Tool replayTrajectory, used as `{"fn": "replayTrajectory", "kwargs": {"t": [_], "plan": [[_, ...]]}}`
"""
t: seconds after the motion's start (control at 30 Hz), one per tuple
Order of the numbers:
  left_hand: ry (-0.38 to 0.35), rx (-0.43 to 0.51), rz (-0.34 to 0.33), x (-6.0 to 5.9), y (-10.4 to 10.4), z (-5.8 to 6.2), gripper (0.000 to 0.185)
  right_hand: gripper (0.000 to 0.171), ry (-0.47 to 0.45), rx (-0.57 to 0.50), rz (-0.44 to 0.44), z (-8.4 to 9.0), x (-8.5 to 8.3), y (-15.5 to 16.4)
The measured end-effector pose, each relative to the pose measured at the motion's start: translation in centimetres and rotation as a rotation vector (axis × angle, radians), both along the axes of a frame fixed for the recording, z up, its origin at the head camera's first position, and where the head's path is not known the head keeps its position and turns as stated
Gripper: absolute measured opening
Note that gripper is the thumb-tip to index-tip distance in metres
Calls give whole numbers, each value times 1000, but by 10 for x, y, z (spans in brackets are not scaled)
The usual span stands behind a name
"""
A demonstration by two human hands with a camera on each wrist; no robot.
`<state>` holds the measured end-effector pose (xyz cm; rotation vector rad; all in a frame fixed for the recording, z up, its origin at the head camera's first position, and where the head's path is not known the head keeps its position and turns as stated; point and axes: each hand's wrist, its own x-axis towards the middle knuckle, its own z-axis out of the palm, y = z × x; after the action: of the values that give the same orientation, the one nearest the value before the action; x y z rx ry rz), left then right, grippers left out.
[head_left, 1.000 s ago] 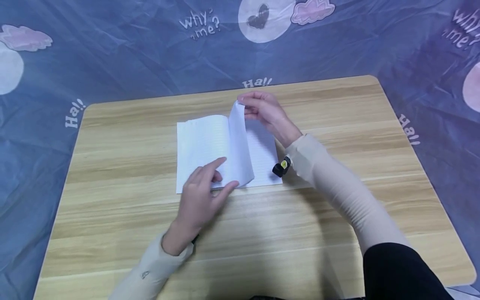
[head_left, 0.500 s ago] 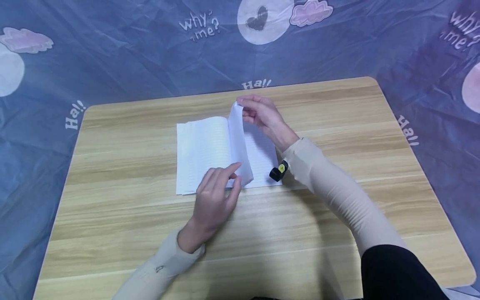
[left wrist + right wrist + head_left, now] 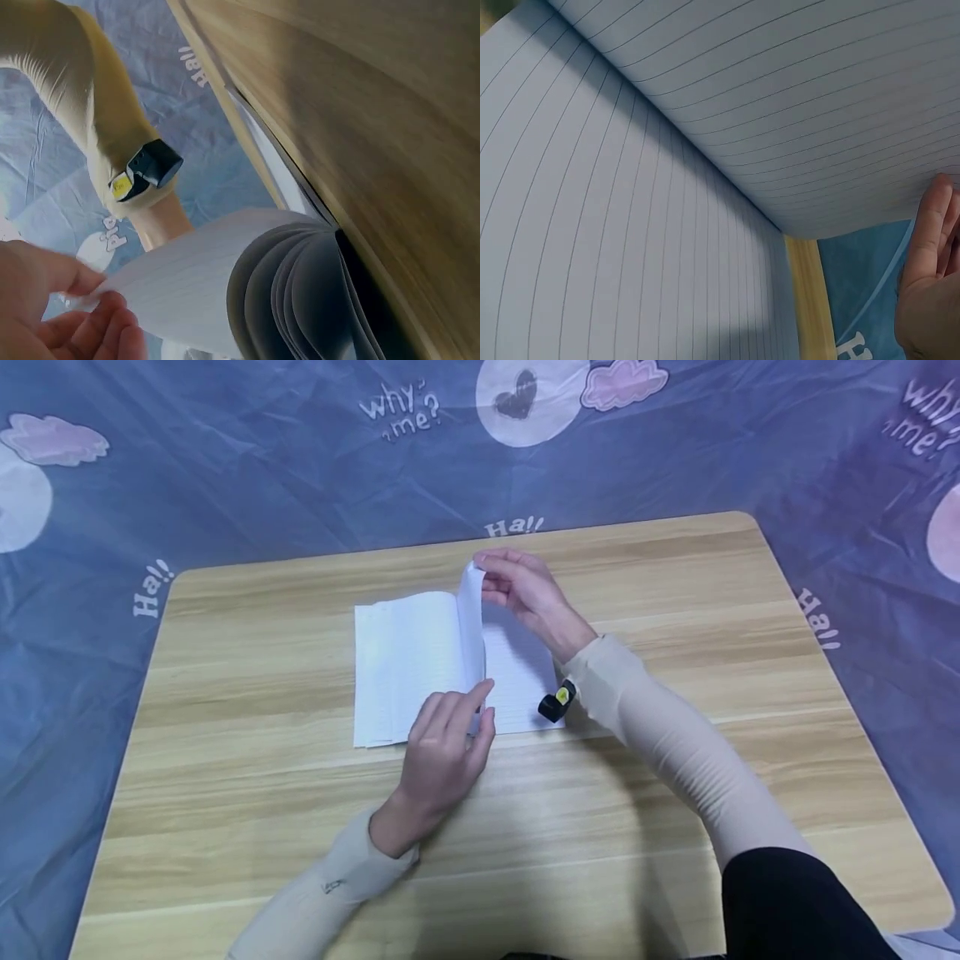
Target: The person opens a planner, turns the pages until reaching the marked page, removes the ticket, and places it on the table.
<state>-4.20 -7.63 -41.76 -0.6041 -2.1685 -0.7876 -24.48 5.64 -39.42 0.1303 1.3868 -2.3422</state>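
Observation:
A lined notebook lies spread on the wooden table, and one of its pages stands raised near the middle. My right hand pinches that page by its far corner. At the page's near edge is my left hand. The left wrist view shows this left hand pinching the page's edge between thumb and fingers, with several curved leaves beside it. In the right wrist view the right hand's fingers touch the lifted lined page; its thumb is hidden there.
The wooden table extends around the notebook on all sides. Behind it hangs a blue printed cloth. A small black strap-like device with a yellow mark sits at the right wrist, over the notebook's right edge.
My left hand has moved rightward along the notebook's near edge to the raised page. That page now stands steeper, its near corner drawn left. The right hand has hardly moved.

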Motion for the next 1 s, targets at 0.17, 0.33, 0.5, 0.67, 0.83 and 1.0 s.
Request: {"fn": "replayTrajectory", "kwargs": {"t": [0.17,0.33,0.5,0.67,0.83,1.0], "plan": [[39,66,4,1,-8,0,23,8,18,5,9,0,0,1],[13,114,22,3,-24,-3,23,10,27,3,37,1,-1,8],[-38,122,91,6,-45,-5,26,23,141,295,47,-8,-7,32],[-139,113,116,10,-68,-10,26,21,480,986,195,-23,-14,59],[-324,87,150,11,-90,-14,22,24,735,1372,335,-33,-15,71],[-537,19,188,7,-102,-11,18,22,853,1477,364,-35,-11,73]]}}
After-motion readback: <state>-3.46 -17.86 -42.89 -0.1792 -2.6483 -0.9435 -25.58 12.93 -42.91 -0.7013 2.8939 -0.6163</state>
